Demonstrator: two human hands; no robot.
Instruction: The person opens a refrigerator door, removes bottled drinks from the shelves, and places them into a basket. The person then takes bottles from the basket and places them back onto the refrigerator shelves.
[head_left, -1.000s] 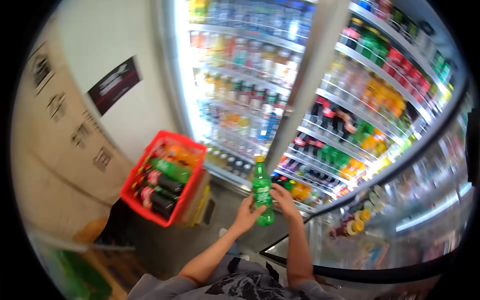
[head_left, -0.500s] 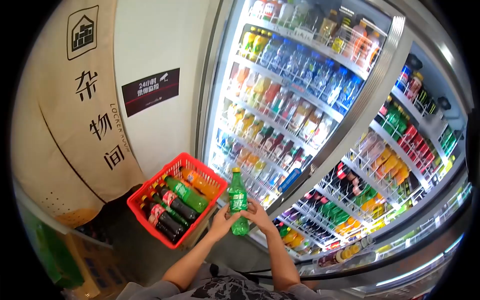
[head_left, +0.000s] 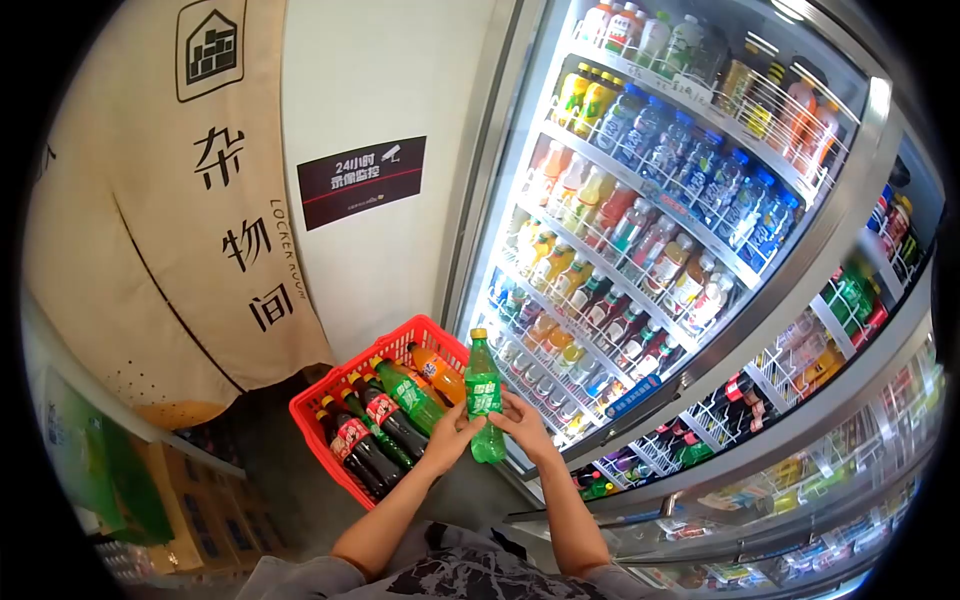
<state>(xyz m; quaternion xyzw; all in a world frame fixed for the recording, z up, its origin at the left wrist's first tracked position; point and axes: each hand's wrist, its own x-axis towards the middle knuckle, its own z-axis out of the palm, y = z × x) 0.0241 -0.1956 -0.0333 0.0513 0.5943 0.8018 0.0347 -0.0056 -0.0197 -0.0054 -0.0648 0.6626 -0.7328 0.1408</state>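
Observation:
Between my two hands stands a green soda bottle (head_left: 483, 385) with a yellow cap and a green-and-white label, held upright. My left hand (head_left: 452, 440) grips its left side low down, and my right hand (head_left: 522, 425) closes on its right side. Just left of the bottle is a red plastic basket (head_left: 305, 408). Inside it lie dark cola bottles (head_left: 362, 455) with red labels, a green bottle (head_left: 410, 395) and an orange drink bottle (head_left: 437, 370). My left forearm hides part of the basket's right side.
A lit drinks fridge (head_left: 610, 250) with several shelves of bottles rises ahead. More fridge doors (head_left: 780, 470) curve off to the right. Left of it are a white wall with a dark sign (head_left: 362, 182) and a beige curtain (head_left: 150, 250). Cardboard boxes (head_left: 200, 505) stand at lower left.
The view has turned left, so the fridge and basket sit farther right. Both hands still hold the green soda bottle, now closer to the basket's right edge in view.

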